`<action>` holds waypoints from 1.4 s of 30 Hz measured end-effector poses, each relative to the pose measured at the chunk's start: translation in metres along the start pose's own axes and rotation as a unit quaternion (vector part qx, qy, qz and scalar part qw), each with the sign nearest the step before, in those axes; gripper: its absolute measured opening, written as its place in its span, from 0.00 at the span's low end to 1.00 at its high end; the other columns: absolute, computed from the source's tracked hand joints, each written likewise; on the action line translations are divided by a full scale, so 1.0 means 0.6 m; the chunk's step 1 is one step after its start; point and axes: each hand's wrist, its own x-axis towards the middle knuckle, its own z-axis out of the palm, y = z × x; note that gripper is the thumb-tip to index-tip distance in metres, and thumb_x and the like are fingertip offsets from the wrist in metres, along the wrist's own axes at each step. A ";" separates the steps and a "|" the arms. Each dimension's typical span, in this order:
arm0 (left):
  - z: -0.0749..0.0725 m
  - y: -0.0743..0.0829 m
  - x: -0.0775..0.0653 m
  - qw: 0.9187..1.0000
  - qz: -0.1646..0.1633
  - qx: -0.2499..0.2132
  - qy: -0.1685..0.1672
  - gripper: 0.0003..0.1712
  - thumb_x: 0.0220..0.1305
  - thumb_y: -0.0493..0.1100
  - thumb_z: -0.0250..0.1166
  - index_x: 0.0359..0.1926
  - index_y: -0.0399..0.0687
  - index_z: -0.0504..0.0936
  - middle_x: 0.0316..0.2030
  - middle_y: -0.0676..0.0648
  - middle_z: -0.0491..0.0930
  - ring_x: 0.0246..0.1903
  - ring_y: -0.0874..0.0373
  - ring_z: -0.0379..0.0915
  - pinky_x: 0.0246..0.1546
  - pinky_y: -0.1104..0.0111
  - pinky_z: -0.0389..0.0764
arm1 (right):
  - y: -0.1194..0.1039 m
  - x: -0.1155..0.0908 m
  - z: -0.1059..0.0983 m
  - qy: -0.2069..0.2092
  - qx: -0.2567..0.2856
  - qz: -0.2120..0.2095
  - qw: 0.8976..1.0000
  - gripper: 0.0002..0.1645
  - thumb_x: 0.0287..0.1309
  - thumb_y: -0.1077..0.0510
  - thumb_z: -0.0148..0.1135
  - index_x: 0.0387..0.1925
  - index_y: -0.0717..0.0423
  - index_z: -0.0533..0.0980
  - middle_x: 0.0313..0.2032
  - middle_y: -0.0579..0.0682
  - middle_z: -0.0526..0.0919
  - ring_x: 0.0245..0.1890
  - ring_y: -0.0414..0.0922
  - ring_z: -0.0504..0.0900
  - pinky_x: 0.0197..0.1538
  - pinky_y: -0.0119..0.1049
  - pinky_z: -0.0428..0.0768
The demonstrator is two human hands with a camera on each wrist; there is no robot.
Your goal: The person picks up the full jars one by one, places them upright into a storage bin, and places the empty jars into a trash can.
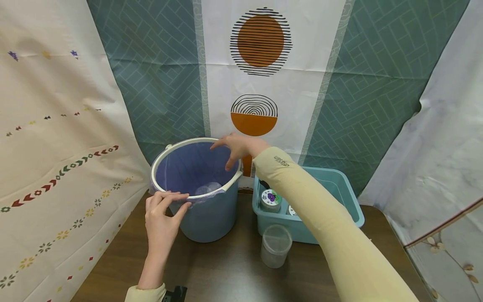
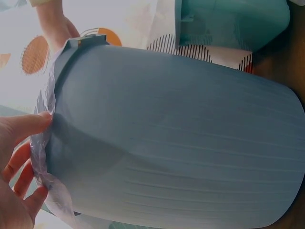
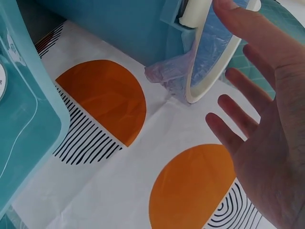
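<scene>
A blue-grey trash bin with a cream rim ring stands on the table, lined with a thin translucent purplish trash bag. The bag's edge is folded over the rim. At the near left of the rim, my left hand pinches the bag edge between thumb and fingers. My right hand is over the far right of the rim, fingers spread and loosely bent, holding nothing. From the right wrist view, a loose fold of bag sticks out beside the rim, apart from the right fingers.
Right of the bin stands a teal plastic basin with lidded jars in it, partly hidden by the right sleeve. A clear empty plastic jar stands before it on the brown table. Patterned cloths hang behind and beside.
</scene>
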 end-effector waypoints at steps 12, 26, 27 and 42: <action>0.001 0.000 -0.003 1.000 -0.002 -0.005 0.000 0.17 0.38 0.29 0.80 0.34 0.44 0.89 0.37 0.42 0.81 0.46 0.45 0.70 0.49 0.69 0.63 | 0.009 0.000 0.001 -0.005 -0.006 -0.018 1.000 0.49 0.51 0.46 0.75 0.73 0.33 0.62 0.76 0.48 0.57 0.76 0.52 0.53 0.75 0.52 0.60; 0.002 0.001 -0.001 1.000 -0.002 -0.007 -0.002 0.17 0.39 0.29 0.80 0.34 0.44 0.89 0.37 0.42 0.81 0.46 0.45 0.69 0.49 0.70 0.62 | 0.025 -0.045 0.009 0.057 0.025 -0.084 0.994 0.38 0.54 0.49 0.72 0.67 0.40 0.71 0.71 0.49 0.67 0.70 0.51 0.65 0.71 0.48 0.68; 0.002 0.001 -0.002 1.000 -0.004 -0.006 -0.002 0.17 0.39 0.29 0.80 0.34 0.45 0.89 0.37 0.42 0.81 0.46 0.46 0.69 0.49 0.69 0.63 | 0.027 -0.053 0.010 0.070 0.031 -0.094 0.993 0.36 0.55 0.49 0.71 0.66 0.41 0.71 0.69 0.49 0.69 0.67 0.51 0.67 0.69 0.47 0.70; 0.001 -0.001 -0.002 1.000 -0.007 -0.007 -0.002 0.16 0.40 0.30 0.80 0.34 0.45 0.89 0.38 0.43 0.81 0.46 0.53 0.69 0.50 0.70 0.62 | 0.039 -0.201 0.116 0.269 0.092 -0.145 0.948 0.23 0.61 0.49 0.64 0.57 0.46 0.79 0.55 0.45 0.83 0.55 0.43 0.77 0.63 0.47 0.74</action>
